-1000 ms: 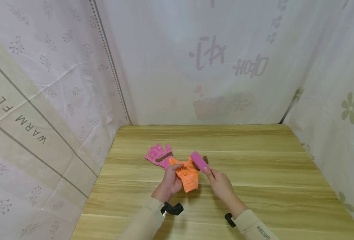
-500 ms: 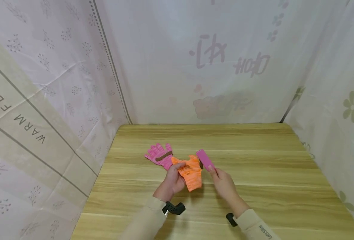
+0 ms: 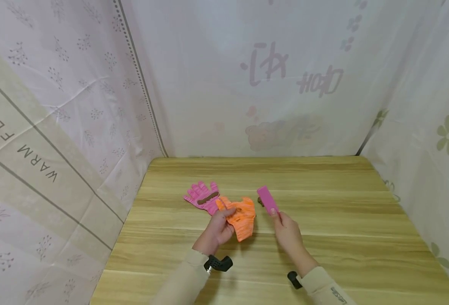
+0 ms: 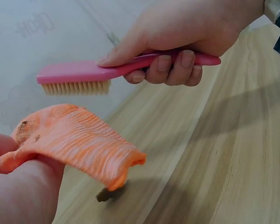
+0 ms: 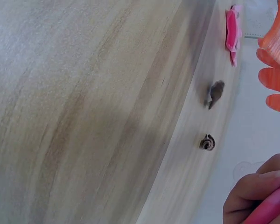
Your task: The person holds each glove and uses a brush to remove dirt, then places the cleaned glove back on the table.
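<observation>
My left hand (image 3: 218,229) grips an orange knitted glove (image 3: 246,218), its thumb on top of the fabric. Small dark specks mark the glove near the thumb in the left wrist view. Fingers curled round its handle, my right hand (image 3: 289,234) holds a pink brush (image 3: 267,197). Pale bristles (image 4: 77,87) face down above the glove, with a gap between them. Beyond my left hand a pink glove (image 3: 199,194) lies on the table with a brown strip (image 3: 207,198) across it.
On the wooden table (image 3: 323,203) lie a coiled brown piece (image 5: 207,142) and a ragged dark brown piece (image 5: 216,93), seen in the right wrist view. Patterned curtains (image 3: 209,84) hang behind the table and at both sides.
The brush has moved right and slightly away from me, off the orange glove. The orange glove has shifted and turned a little in my left hand. The pink glove stays put.
</observation>
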`<state>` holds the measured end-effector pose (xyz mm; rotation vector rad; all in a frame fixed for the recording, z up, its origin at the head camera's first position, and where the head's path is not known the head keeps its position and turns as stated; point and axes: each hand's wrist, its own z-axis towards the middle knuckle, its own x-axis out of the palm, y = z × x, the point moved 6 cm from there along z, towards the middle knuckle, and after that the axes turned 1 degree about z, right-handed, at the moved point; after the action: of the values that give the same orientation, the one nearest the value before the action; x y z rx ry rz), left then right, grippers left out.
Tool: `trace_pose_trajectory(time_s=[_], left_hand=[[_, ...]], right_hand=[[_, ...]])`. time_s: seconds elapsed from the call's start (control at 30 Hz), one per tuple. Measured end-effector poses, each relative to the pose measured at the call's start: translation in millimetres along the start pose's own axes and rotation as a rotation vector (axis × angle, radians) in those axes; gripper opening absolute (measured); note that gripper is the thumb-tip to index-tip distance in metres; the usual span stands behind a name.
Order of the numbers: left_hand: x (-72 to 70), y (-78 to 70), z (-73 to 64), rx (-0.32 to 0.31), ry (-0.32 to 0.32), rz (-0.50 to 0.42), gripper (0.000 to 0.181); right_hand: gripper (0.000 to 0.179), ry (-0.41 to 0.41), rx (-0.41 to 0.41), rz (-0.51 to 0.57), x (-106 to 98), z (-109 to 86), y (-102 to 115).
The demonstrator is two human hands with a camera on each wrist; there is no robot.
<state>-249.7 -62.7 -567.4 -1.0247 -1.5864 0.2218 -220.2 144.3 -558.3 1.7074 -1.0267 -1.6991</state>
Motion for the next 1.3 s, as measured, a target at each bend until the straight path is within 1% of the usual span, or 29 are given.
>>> trace_pose_trajectory(time_s=[0.13,0.3,0.33,0.43,0.47,0.53,0.6,0.7,0.77,0.9,0.93,0.97,1.0,1.07,1.13,1.17,1.23,1.3], left_hand=[[-7.4,-1.9,1.5,0.039,-0.042,0.045,0.032],[-24.6,-5.1,6.6,0.075,-0.123,0.142,0.026],[-28.3,-6.1,7.8,0.080,-0.131,0.165,0.026],[-36.5,-9.5,12.6,0.073,-0.141,0.258,0.029],[-37.9,-11.1,14.9,0.068,-0.139,0.278,0.032],[-39.6,-14.5,20.4,0.047,-0.147,0.287,0.038],[-38.1,-18.3,27.3,0.029,-0.146,0.264,0.042],[-32.2,-24.2,39.9,0.006,-0.134,0.187,0.044],[-26.9,-27.5,49.1,0.005,-0.100,0.154,0.043],[-20.0,-32.0,66.0,0.003,-0.093,0.100,0.044],[-19.2,-32.6,69.7,0.002,-0.103,0.084,0.046],[-19.2,-33.1,72.6,-0.002,-0.130,0.057,0.049],[-18.9,-33.9,75.6,0.002,-0.151,0.035,0.056],[-17.0,-34.1,82.8,-0.002,-0.172,0.016,0.054],[-15.0,-33.9,89.3,-0.003,-0.193,0.020,0.051],[-13.9,-33.7,92.2,-0.004,-0.197,0.038,0.048],[-12.3,-32.0,97.4,-0.013,-0.192,0.105,0.043],[-12.7,-29.9,100.4,-0.013,-0.190,0.175,0.054]], right_hand=[[0.063,0.012,0.013,0.009,0.2,0.1,-4.2],[0.063,0.014,0.032,0.031,-0.7,-0.8,-10.5],[0.063,0.012,0.033,0.036,-0.8,-1.3,-11.4],[0.062,0.017,0.037,0.041,-1.0,-2.8,-14.4],[0.062,0.021,0.040,0.042,-0.9,-3.3,-15.5],[0.062,0.025,0.041,0.040,-1.0,-4.0,-16.8],[0.061,0.024,0.038,0.039,-1.0,-4.1,-17.9],[0.060,0.014,0.032,0.039,-1.6,-4.1,-18.9],[0.059,0.012,0.032,0.046,-1.3,-5.0,-19.6],[0.056,0.024,0.046,0.069,1.3,-6.0,-22.9],[0.055,0.028,0.050,0.077,2.2,-6.1,-24.0],[0.054,0.028,0.054,0.085,2.8,-6.2,-24.8],[0.054,0.027,0.057,0.088,3.1,-6.2,-25.5],[0.055,0.018,0.059,0.092,2.7,-5.8,-27.0],[0.057,0.006,0.063,0.092,1.7,-5.3,-28.8],[0.058,0.003,0.064,0.091,1.1,-5.2,-29.2],[0.059,0.002,0.070,0.093,0.4,-4.4,-31.0],[0.060,0.009,0.079,0.099,0.2,-3.7,-32.4]])
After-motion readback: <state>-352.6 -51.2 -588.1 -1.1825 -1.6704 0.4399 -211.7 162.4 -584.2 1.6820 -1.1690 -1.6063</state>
